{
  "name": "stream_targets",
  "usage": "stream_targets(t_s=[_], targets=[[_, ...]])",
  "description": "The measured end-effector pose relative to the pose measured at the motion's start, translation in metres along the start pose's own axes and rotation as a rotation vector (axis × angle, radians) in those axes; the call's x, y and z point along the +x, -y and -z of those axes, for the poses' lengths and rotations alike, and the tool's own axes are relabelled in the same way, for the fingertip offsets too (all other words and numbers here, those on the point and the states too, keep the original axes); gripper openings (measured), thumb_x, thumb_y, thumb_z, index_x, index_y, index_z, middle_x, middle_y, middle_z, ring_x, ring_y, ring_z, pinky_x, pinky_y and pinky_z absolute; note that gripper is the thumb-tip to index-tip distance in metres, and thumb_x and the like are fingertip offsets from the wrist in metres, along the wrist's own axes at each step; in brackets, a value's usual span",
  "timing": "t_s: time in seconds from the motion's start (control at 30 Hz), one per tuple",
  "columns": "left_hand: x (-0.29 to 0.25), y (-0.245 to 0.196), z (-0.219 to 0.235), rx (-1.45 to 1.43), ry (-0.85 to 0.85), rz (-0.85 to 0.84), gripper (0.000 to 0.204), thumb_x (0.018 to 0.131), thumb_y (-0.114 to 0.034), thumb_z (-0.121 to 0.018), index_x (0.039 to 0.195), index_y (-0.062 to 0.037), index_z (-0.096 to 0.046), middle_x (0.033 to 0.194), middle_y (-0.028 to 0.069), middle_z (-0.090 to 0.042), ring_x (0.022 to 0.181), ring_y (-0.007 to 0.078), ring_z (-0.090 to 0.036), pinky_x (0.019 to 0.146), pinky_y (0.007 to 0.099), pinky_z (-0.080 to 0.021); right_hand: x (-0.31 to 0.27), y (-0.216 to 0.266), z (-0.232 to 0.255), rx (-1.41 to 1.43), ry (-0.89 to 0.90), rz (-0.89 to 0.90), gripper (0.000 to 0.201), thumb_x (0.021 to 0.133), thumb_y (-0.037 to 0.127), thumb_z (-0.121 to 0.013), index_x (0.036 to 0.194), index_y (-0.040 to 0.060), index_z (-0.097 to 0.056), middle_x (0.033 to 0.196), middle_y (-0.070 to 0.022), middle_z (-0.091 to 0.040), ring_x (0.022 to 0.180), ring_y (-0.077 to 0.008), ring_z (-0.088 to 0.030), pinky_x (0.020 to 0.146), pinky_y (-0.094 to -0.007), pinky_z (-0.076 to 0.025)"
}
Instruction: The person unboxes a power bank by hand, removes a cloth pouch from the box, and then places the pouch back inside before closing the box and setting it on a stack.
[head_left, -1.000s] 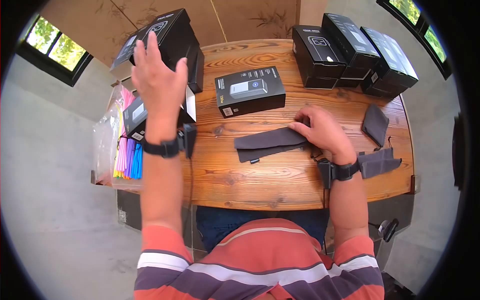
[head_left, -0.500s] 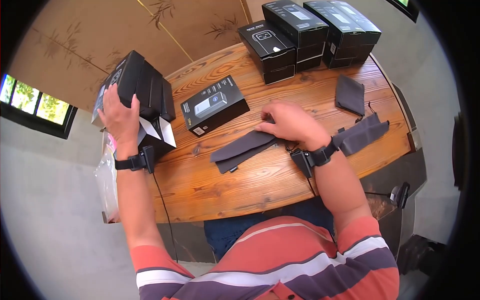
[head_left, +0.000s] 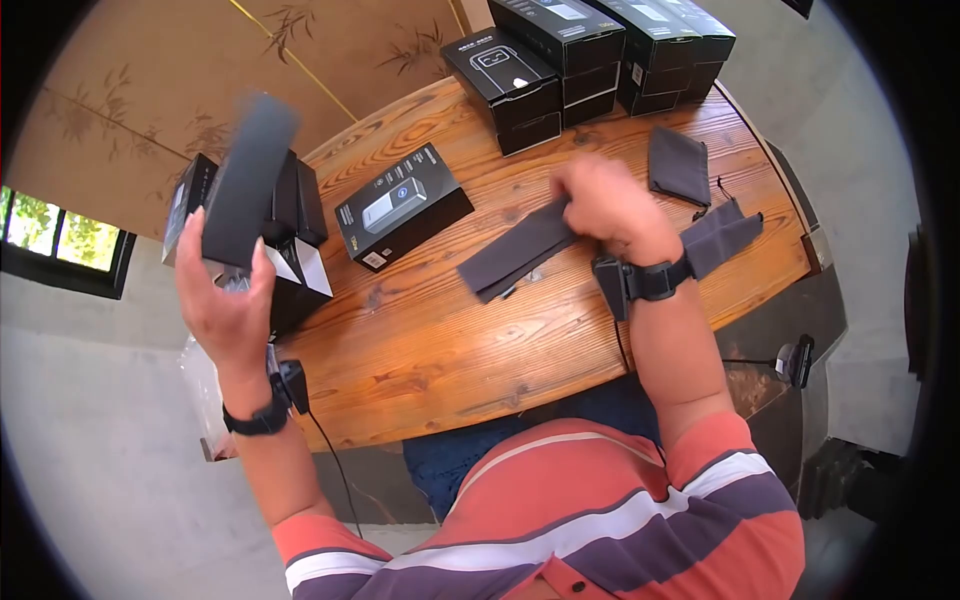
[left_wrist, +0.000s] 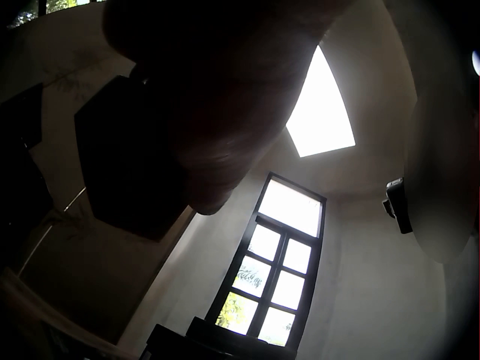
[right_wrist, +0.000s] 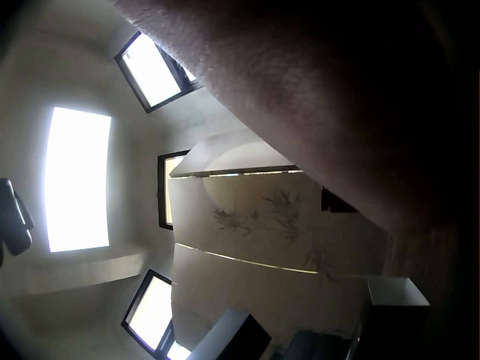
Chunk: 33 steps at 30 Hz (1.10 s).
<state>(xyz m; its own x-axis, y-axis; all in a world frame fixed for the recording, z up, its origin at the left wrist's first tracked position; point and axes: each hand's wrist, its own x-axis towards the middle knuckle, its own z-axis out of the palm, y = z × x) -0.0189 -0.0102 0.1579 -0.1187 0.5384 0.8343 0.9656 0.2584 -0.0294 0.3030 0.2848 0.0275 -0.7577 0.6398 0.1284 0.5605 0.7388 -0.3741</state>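
Note:
My left hand (head_left: pixel 228 310) holds a black box (head_left: pixel 250 185) up at the left, thumb and fingers at its lower end. The box is blurred and stands tilted on end above the other boxes; in the left wrist view the box (left_wrist: pixel 124 157) is a dark shape beyond the hand. My right hand (head_left: pixel 618 210), also blurred, has curled fingers gripping the far end of a flat dark grey fabric pouch (head_left: pixel 515 255) on the wooden table. The gripped end is hidden under the hand. A black printed box (head_left: pixel 405 205) lies between the two hands.
More black boxes (head_left: pixel 300 195) stand at the left, beside an open box with white flaps (head_left: pixel 312 268). Stacked black boxes (head_left: pixel 560 60) fill the back right. Two grey pouches lie at the right, one flat (head_left: pixel 678 165), one nearer the edge (head_left: pixel 725 240). A plastic bag (head_left: pixel 200 380) hangs at the left edge.
My left hand has lifted a black box from the left stack and drawn it up and nearer. My right hand has shifted the pouch slightly away and to the right. The head view has turned.

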Motion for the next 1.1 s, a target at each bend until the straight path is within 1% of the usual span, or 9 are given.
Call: stream_targets(t_s=[0.03,0.1,0.13,0.23,0.43,0.6,0.63,0.8,1.1], targets=[[-0.007,-0.009,0.007,-0.025,0.035,0.014,0.074,0.081,-0.003,-0.092,0.15,-0.0016,-0.063,0.145,0.0195,-0.071,0.134,0.0395,-0.07,0.114,0.0471,-0.055,0.005,-0.003,0.0,0.0,0.005,0.001,0.017,0.085,0.005,-0.074,0.102,0.0038,-0.078,0.1,-0.0176,-0.081,0.099,-0.0405,-0.076,0.084,-0.049,-0.059],[-0.02,-0.022,0.018,-0.036,0.068,-0.007,0.073,0.083,-0.002,-0.091,0.15,-0.0007,-0.063,0.145,0.0188,-0.072,0.133,0.0383,-0.07,0.115,0.0457,-0.055,0.013,-0.007,0.003,-0.038,-0.706,0.152,0.012,0.091,0.007,-0.074,0.102,0.0039,-0.079,0.096,-0.0171,-0.079,0.088,-0.0346,-0.076,0.078,-0.044,-0.059],[-0.026,-0.029,0.023,-0.048,0.097,-0.031,0.072,0.084,-0.001,-0.09,0.151,0.0003,-0.063,0.145,0.0182,-0.072,0.133,0.0371,-0.07,0.115,0.0442,-0.054,0.011,0.004,0.009,-0.037,-0.699,0.154,0.012,0.091,0.007,-0.074,0.102,0.0039,-0.079,0.096,-0.0171,-0.079,0.088,-0.0346,-0.076,0.078,-0.044,-0.059],[-0.042,-0.053,0.03,-0.064,0.146,-0.147,0.08,0.077,-0.001,-0.092,0.152,-0.0015,-0.062,0.144,0.0203,-0.072,0.13,0.0406,-0.071,0.114,0.0477,-0.054,0.01,0.04,0.014,0.87,-0.336,0.054,0.025,0.104,0.027,-0.08,0.113,0.0032,-0.079,0.093,-0.0046,-0.076,0.077,-0.0125,-0.07,0.072,-0.0279,-0.058],[-0.061,-0.114,0.017,-0.121,0.246,-0.309,0.055,0.09,-0.021,-0.088,0.142,-0.0109,-0.07,0.142,0.0121,-0.074,0.13,0.0282,-0.072,0.102,0.0418,-0.048,-0.014,0.105,-0.012,1.561,0.387,0.028,0.096,0.108,0.052,-0.075,0.176,0.0049,-0.026,0.116,-0.0144,-0.073,0.091,-0.0206,-0.075,0.072,-0.0317,-0.063],[-0.068,-0.149,-0.003,-0.118,0.268,-0.337,0.039,0.101,-0.019,-0.075,0.14,-0.0161,-0.073,0.144,0.0103,-0.074,0.131,0.0237,-0.072,0.102,0.0399,-0.047,-0.011,0.108,-0.035,1.715,0.42,-0.008,0.101,0.106,0.04,-0.08,0.179,0.0048,-0.019,0.12,-0.0115,-0.074,0.09,-0.0154,-0.074,0.072,-0.0324,-0.064],[-0.067,-0.152,-0.003,-0.152,0.31,-0.307,0.063,0.081,-0.017,-0.092,0.141,-0.013,-0.074,0.146,0.0102,-0.073,0.134,0.0255,-0.07,0.107,0.0417,-0.045,-0.01,0.108,-0.033,1.781,0.427,-0.039,0.101,0.105,0.038,-0.081,0.179,0.0049,-0.02,0.122,-0.011,-0.073,0.091,-0.0147,-0.074,0.074,-0.0323,-0.064],[-0.067,-0.166,-0.019,-0.15,0.306,-0.327,0.059,0.084,-0.02,-0.089,0.141,-0.0125,-0.074,0.144,0.0106,-0.073,0.132,0.0259,-0.071,0.104,0.0416,-0.048,-0.01,0.113,-0.034,1.957,0.349,-0.164,0.099,0.104,0.03,-0.082,0.178,0.0034,-0.021,0.127,-0.0089,-0.071,0.088,-0.01,-0.069,0.077,-0.0278,-0.06],[-0.031,-0.138,-0.009,-0.519,0.681,-0.329,0.091,0.076,-0.058,-0.095,0.15,-0.0125,-0.069,0.161,0.0181,-0.061,0.15,0.0378,-0.057,0.124,0.0572,-0.043,0.002,0.079,-0.029,1.738,0.526,-0.115,0.05,0.105,0.016,-0.067,0.152,-0.0014,-0.064,0.134,-0.0102,-0.075,0.116,-0.0148,-0.074,0.098,-0.0318,-0.062]])
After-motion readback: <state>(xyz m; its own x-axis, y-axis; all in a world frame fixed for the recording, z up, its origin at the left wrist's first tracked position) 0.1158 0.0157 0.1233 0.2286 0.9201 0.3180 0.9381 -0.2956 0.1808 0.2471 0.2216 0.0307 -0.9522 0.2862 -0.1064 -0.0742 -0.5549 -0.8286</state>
